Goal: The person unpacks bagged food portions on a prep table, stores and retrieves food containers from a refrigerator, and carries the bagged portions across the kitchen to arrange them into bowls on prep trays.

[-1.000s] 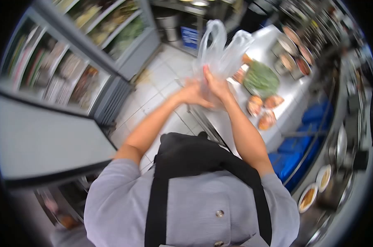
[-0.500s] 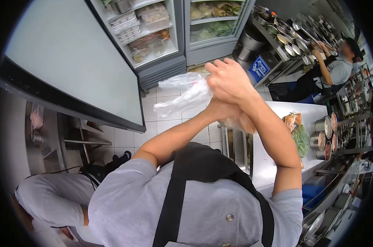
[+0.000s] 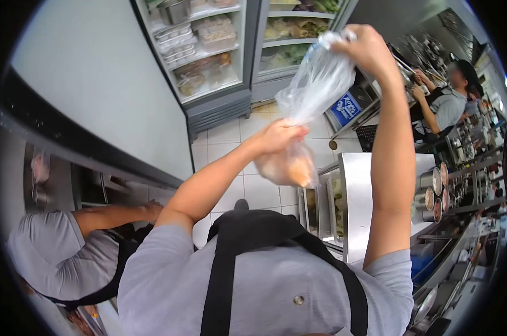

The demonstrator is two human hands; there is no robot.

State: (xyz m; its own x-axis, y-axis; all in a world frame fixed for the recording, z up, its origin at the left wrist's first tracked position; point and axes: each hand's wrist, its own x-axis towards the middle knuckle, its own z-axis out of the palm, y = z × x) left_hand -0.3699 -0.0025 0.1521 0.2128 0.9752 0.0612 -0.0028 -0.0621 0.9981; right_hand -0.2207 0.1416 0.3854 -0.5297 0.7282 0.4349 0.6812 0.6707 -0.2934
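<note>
A clear plastic bag [image 3: 315, 84] is stretched between my two hands in front of the fridges. My left hand [image 3: 281, 136] is closed round the bag's gathered neck, just above its filled part. Below that fist hangs a bulge with pale and orange food [image 3: 297, 169] inside; its kind I cannot make out. Higher up and to the right, my right hand [image 3: 368, 50] pinches the bag's upper end.
An open fridge door [image 3: 102, 73] stands at left, beside stocked fridge shelves [image 3: 200, 45]. A metal drawer [image 3: 321, 207] sits below the counter [image 3: 357, 196] on my right. One co-worker [image 3: 449, 103] is at far right; another person's arm [image 3: 116, 215] reaches in at left.
My hands were together at the bag; now my right hand has pulled its upper end up and right. The left fist has the neck, and the person at left has extended an arm.
</note>
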